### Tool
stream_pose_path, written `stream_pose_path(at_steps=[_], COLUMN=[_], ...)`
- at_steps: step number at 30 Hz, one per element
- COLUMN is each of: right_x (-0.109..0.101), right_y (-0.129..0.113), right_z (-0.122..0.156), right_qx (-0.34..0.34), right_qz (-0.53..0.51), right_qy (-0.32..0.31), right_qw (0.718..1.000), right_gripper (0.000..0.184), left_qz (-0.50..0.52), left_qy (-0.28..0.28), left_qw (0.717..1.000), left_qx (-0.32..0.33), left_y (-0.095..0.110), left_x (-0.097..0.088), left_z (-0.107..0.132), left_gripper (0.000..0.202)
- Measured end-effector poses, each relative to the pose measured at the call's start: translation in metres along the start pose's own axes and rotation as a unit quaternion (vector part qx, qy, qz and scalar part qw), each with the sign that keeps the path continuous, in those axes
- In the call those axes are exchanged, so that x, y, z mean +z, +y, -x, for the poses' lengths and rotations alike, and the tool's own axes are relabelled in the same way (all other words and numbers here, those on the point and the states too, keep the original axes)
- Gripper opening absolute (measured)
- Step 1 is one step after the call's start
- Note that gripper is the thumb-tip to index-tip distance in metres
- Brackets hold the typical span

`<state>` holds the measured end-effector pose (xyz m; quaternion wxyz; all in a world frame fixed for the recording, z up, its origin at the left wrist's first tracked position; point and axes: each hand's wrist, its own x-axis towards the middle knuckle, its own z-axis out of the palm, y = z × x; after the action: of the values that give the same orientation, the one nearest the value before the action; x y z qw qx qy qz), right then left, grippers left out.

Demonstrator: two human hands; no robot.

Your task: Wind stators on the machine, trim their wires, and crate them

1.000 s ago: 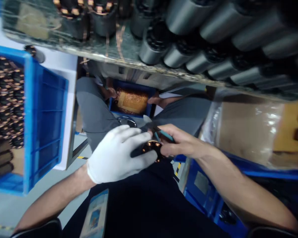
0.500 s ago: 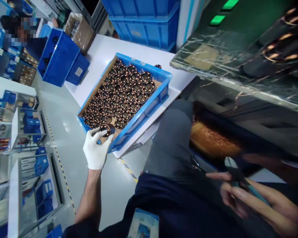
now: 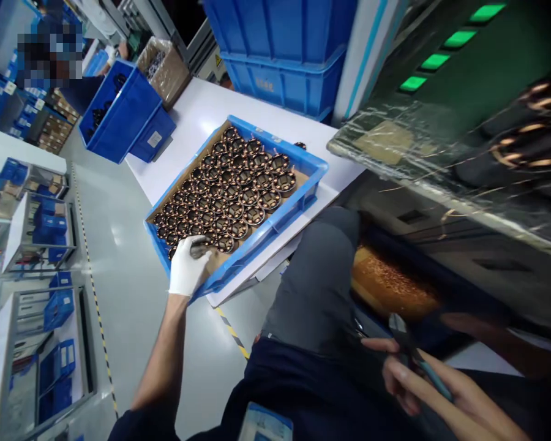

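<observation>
My left hand [image 3: 188,267], in a white glove, has its thumb and fingers around a motor stator [image 3: 201,247] at the near corner of a blue tray [image 3: 261,236]. The stator is tilted and partly hidden by the glove. Several more copper-wound stators [image 3: 229,184] stand packed in rows in the tray, on a brown sheet. My right hand [image 3: 422,373], bare, is closed around the handles of a pair of cutting pliers [image 3: 406,343], low on the right, with the jaws pointing up and away.
The tray rests on a white table [image 3: 197,110]; a loose stator [image 3: 300,146] sits behind it. Stacked blue crates [image 3: 280,79] stand at the back. On the right, a plastic-covered shelf [image 3: 386,147] carries more stators. Below is a bin of copper scraps [image 3: 390,282]. Another person [image 3: 80,92] is far left.
My left hand has moved slightly right and down with the stator, lower into the tray's near corner. My right hand with the pliers has shifted left. The view has turned a little.
</observation>
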<state>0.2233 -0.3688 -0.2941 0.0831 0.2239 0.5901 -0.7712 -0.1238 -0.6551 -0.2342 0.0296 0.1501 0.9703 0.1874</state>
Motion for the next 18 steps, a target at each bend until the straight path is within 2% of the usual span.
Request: stream_pose_path(at_steps=[3,5,7,9,12,15,18], right_x=[0.012,0.010,0.004,-0.002,-0.008,-0.008,-0.008], right_y=[-0.025,-0.028,-0.022,-0.010,0.009,0.028,0.045], right_z=[-0.009,-0.006,0.006,0.023,0.047,0.064,0.075], right_qx=[-0.005,0.000,0.014,0.025,0.035,0.049,0.065], right_qz=[0.000,0.005,0.013,0.026,0.045,0.036,0.010], right_qy=[0.037,0.066,0.087,0.089,0.085,0.107,0.139], right_qw=[0.999,0.998,0.996,0.995,0.995,0.992,0.988], right_gripper=[0.076,0.075,0.068,0.060,0.056,0.060,0.066], left_qz=[0.013,0.045,0.100,0.157,0.182,0.119,0.094], left_qy=[0.036,0.061,0.060,0.042,0.029,0.032,0.040], left_qw=[0.998,0.992,0.974,0.938,0.873,0.853,0.851], left_qx=[0.040,0.097,0.192,0.307,0.452,0.507,0.515], left_y=[0.024,0.056,0.101,0.154,0.234,0.295,0.326], left_x=[-0.013,-0.014,-0.005,0.014,0.057,0.105,0.137], left_z=[0.006,0.008,0.007,0.003,-0.014,-0.040,-0.063], left_gripper=[0.032,0.034,0.036,0.039,0.048,0.055,0.043])
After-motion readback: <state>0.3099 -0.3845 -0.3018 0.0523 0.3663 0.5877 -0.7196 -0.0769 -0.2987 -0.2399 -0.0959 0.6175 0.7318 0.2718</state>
